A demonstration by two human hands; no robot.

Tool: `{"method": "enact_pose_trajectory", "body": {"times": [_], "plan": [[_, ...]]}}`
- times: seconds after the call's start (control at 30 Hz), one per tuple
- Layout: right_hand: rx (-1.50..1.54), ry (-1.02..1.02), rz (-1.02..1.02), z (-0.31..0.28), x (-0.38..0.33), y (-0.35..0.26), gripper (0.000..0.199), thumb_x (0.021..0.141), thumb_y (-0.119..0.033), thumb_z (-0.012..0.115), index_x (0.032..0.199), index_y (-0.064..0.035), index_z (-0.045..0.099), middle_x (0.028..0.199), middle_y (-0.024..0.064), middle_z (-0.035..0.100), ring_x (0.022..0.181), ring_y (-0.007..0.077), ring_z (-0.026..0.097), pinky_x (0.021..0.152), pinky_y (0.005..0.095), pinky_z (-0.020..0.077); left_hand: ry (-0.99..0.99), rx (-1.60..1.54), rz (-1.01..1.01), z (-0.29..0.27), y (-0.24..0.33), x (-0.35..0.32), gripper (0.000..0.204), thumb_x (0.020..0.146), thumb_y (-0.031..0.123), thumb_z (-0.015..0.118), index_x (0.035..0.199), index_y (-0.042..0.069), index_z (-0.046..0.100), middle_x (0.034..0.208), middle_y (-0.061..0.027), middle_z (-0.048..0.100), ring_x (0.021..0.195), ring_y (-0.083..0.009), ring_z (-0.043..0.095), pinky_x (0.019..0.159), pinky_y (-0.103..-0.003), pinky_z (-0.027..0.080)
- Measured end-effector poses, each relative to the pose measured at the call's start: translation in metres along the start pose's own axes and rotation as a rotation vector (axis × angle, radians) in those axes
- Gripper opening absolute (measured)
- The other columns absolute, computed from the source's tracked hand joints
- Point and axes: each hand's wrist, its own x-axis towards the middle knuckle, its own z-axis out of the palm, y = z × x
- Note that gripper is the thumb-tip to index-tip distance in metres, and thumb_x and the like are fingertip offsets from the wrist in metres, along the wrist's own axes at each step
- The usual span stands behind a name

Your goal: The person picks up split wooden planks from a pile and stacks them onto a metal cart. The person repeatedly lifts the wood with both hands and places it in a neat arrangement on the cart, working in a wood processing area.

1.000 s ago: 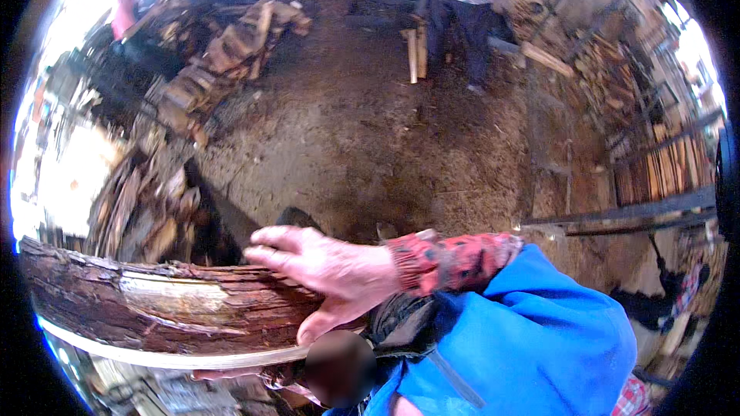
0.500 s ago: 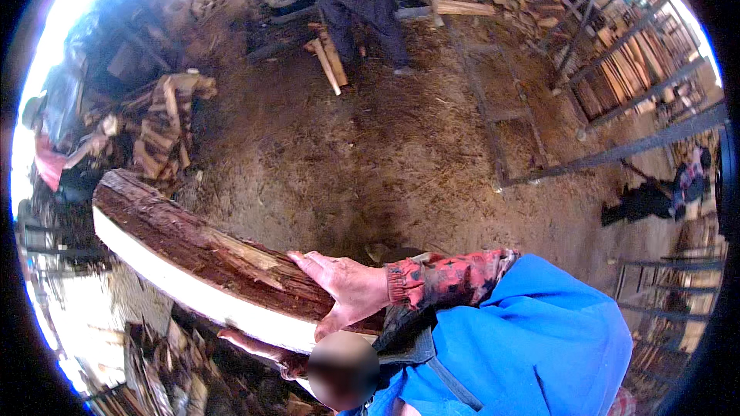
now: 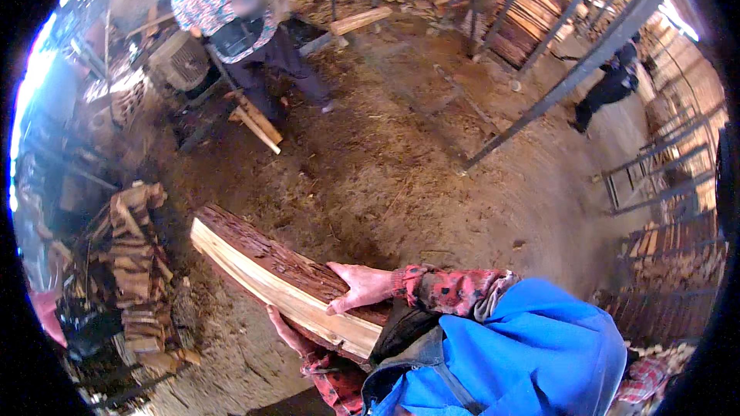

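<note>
A long split log (image 3: 262, 258) with rough dark bark on top and a pale cut face lies slantwise in front of me. My right hand (image 3: 362, 286) is closed over its near part, fingers on the bark and thumb at the edge of the pale face. My left hand (image 3: 291, 334) holds the same log from its lower side; part of this hand is hidden under the wood. The near end of the log rests close against my blue apron (image 3: 524, 347), and its far end points to the upper left.
Stacked split wood (image 3: 139, 277) stands at the left. Across the dirt floor (image 3: 370, 200), a person in a patterned top (image 3: 212, 0) stands beside wood pieces (image 3: 254, 123). Metal frame bars (image 3: 555, 81) slant at the right, near another person in dark clothes (image 3: 609, 88). Wood-filled racks line the right side.
My view has turned and the surroundings have shifted, with the person across the floor now farther left in the picture. Both hands keep their hold on the split log, which has swung with me.
</note>
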Motion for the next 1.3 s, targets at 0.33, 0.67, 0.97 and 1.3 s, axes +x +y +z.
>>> {"method": "enact_pose_trajectory", "body": {"times": [0.33,0.67,0.97,1.3], "plan": [[0.317,0.164,0.325,-0.049,-0.010,0.118,0.091,0.071,-0.062,0.071,0.129,0.0041,0.046,0.120,0.0189,0.059,0.110,0.0260,0.057,0.095,0.0359,0.0446,-0.173,0.145,-0.479,0.078,-0.075,0.070,0.079,0.089,0.058,0.043,0.141,0.000,0.032,0.137,-0.0214,0.043,0.120,-0.0352,0.048,0.102,-0.045,0.039],[0.490,0.347,0.433,-0.196,-0.055,0.140,0.079,0.077,-0.059,0.065,0.124,0.0030,0.054,0.115,0.0178,0.061,0.104,0.0261,0.059,0.091,0.0362,0.0460,-0.149,0.273,-0.720,0.194,-0.186,0.144,0.066,0.086,0.051,0.055,0.129,0.001,0.048,0.118,-0.0162,0.059,0.102,-0.0306,0.061,0.091,-0.041,0.050],[0.724,0.484,0.510,-0.264,-0.066,0.196,0.056,0.084,-0.046,0.065,0.112,0.0016,0.063,0.098,0.0088,0.068,0.083,0.0157,0.063,0.076,0.0293,0.0506,-0.194,0.462,-0.860,0.239,-0.274,0.220,0.048,0.091,0.043,0.052,0.117,0.002,0.056,0.104,-0.0141,0.066,0.087,-0.0265,0.066,0.079,-0.039,0.056],[0.907,0.718,0.278,-0.293,-0.040,0.377,0.057,0.081,-0.051,0.067,0.112,-0.0039,0.066,0.096,0.0082,0.070,0.090,0.0212,0.065,0.082,0.0356,0.0508,-0.322,0.611,-0.992,0.369,-0.323,0.262,0.048,0.089,0.044,0.057,0.117,0.006,0.059,0.100,-0.0097,0.067,0.083,-0.0209,0.066,0.076,-0.035,0.055]]}}
